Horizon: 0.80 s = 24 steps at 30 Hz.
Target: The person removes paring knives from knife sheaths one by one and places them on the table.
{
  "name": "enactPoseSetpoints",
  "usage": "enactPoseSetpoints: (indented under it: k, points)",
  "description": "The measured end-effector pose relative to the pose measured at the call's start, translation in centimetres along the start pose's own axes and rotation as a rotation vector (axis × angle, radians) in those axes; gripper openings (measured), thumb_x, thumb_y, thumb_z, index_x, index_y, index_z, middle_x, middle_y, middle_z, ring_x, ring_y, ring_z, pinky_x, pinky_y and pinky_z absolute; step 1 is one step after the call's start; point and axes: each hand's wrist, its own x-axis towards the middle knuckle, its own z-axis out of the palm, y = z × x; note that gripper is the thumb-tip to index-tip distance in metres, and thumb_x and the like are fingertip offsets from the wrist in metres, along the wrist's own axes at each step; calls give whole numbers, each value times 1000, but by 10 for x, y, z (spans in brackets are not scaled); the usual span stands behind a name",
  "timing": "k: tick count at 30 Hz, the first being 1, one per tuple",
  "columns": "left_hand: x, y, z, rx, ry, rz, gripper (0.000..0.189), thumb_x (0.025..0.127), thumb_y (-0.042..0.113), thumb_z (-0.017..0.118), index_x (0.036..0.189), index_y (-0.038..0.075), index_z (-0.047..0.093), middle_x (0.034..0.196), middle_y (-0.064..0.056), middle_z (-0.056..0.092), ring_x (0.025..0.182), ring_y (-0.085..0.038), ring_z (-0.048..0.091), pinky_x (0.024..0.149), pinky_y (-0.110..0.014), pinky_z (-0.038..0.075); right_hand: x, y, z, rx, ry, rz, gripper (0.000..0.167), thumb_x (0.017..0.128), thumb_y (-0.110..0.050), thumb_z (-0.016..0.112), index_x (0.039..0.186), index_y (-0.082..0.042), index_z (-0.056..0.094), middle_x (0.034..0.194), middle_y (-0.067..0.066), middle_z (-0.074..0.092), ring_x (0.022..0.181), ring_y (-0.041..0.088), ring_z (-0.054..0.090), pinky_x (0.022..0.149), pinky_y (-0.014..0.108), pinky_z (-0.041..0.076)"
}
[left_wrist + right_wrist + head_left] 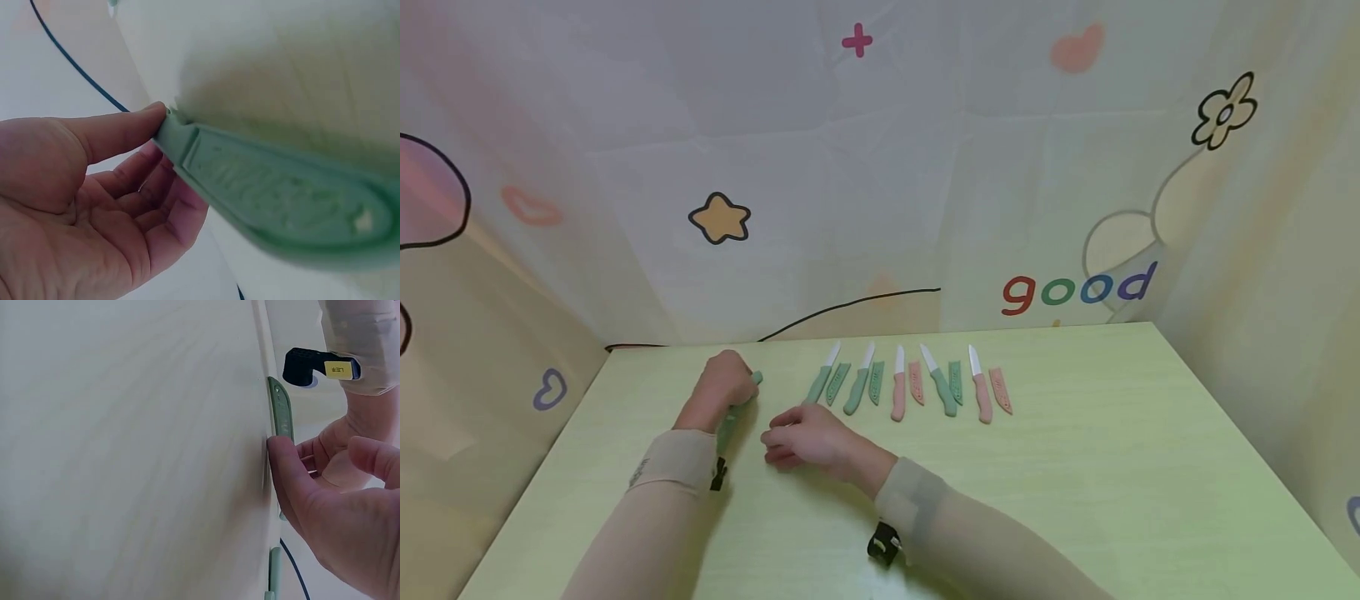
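Note:
My left hand [724,390] pinches a green-handled knife [757,377] in its green sheath [281,194] at the left of the table. In the left wrist view, thumb and fingers meet at the sheath's mouth, and the sheath's embossed face points at the camera. To the right of it, my right hand [812,437] hovers low over the table with fingers extended and nothing held. In the right wrist view its fingertips overlap the sheath. Just beyond the right hand lies a bare green-handled knife [820,385], its handle end partly hidden by the hand.
A row of unsheathed knives lies at the table's back middle, including a pink knife [898,392] and another pink knife [981,396]. Each has a matching sheath beside it, such as the pink sheath [1000,390] at the right end. A printed curtain [880,167] hangs behind the table [1112,467].

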Motion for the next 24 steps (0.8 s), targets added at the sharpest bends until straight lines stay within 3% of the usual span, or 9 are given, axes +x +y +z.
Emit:
enactPoseSetpoints:
  k: [2, 4, 7, 9, 11, 17, 24]
  points:
    - [1, -3, -1, -24, -1, 11, 46, 91, 8, 63, 53, 16, 39, 54, 5, 30, 50, -12, 35, 50, -24, 31, 1, 1, 1, 34, -6, 16, 43, 101, -11, 70, 136, 10, 57, 117, 19, 74, 109, 32, 75, 92, 41, 60]
    - [0, -5, -2, -43, -7, 6, 34, 90, 10, 63, 58, 9, 53, 57, 3, 43, 51, -12, 42, 50, -23, 35, 2, 2, 1, 76, -11, 29, 42, 101, -10, 70, 135, 10, 57, 118, 20, 73, 111, 34, 74, 93, 41, 60]
    - [0, -8, -2, -107, -34, -34, 17, 93, 13, 66, 91, -3, 74, 82, -7, 64, 62, -14, 55, 56, -24, 45, 4, 4, 2, 132, -19, 46, 41, 99, -9, 70, 134, 8, 57, 117, 23, 73, 113, 35, 73, 94, 42, 60]
    - [-1, -10, -2, -179, -60, -64, 31, 96, 14, 68, 117, -8, 72, 104, -15, 70, 69, -16, 61, 61, -26, 51, 5, 6, 3, 160, -25, 53, 40, 99, -9, 70, 133, 8, 57, 117, 24, 73, 113, 35, 73, 94, 42, 60]
    - [-2, -11, -2, -255, -82, -92, 40, 98, 13, 70, 129, -11, 67, 115, -18, 69, 73, -16, 63, 63, -28, 54, 6, 7, 4, 180, -27, 57, 38, 98, -8, 70, 131, 7, 58, 117, 25, 73, 113, 35, 73, 94, 41, 60]
    - [-5, -12, -3, -413, -120, -122, 44, 101, 15, 71, 135, -11, 61, 100, -8, 63, 72, -13, 59, 66, -28, 54, 9, 10, 7, 211, -33, 62, 32, 99, -7, 68, 127, 6, 61, 115, 27, 74, 111, 35, 74, 93, 42, 60]
    - [-11, -10, -3, -641, -196, -117, 46, 104, 12, 67, 139, -14, 53, 84, -2, 60, 71, -11, 61, 73, -30, 57, 12, 12, 11, 232, -34, 58, 31, 101, -6, 65, 127, 10, 64, 108, 20, 76, 102, 28, 75, 94, 42, 60]
